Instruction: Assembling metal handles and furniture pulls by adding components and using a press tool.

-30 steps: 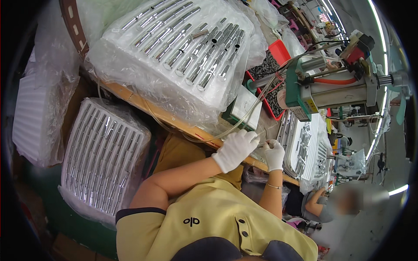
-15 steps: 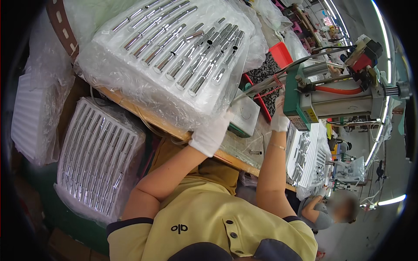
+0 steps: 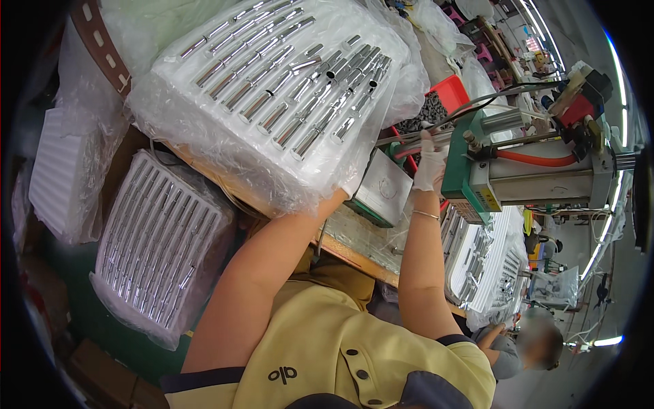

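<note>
Nearest is the yellow shirt [image 3: 320, 347], then the workbench [image 3: 354, 235]. On it, the gloved left hand [image 3: 352, 180] is beside a green box with a white top [image 3: 385, 187], partly hidden by the plastic-wrapped tray [image 3: 187, 78] of chrome tubes [image 3: 310, 140]; its grip cannot be told. The gloved right hand [image 3: 429, 167] is just beside the green-and-grey machine [image 3: 538, 177], fingers pointing away; whether it holds anything is unclear. Beyond is a red bin [image 3: 453, 92] of small dark parts [image 3: 430, 109].
</note>
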{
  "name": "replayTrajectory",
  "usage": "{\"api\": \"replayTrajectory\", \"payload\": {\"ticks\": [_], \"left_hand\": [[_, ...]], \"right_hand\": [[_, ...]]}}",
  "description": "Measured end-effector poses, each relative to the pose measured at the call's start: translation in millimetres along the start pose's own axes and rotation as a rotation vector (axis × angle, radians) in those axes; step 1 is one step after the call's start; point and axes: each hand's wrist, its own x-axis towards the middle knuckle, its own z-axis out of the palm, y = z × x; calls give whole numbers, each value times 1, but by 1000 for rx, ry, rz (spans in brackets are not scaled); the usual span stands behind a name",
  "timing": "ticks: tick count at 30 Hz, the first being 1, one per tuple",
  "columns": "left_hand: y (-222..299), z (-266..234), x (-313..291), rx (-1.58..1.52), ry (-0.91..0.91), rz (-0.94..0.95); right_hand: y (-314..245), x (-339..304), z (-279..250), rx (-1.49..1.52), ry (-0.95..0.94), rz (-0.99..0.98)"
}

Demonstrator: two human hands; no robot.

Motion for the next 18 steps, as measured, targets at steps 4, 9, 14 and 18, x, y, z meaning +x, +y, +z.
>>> {"api": "replayTrajectory", "payload": {"ticks": [4, 9, 14, 18], "left_hand": [[7, 7, 22, 26, -81, -49], [13, 6, 29, 58, -188, -95], [27, 6, 34, 100, -288, -138], [56, -16, 7, 440, -461, 165]], "right_hand": [[60, 0, 29, 314, 14, -31], [73, 3, 36, 303, -68, 18], [59, 6, 34, -100, -128, 3], [33, 0, 25, 51, -168, 137]]}}
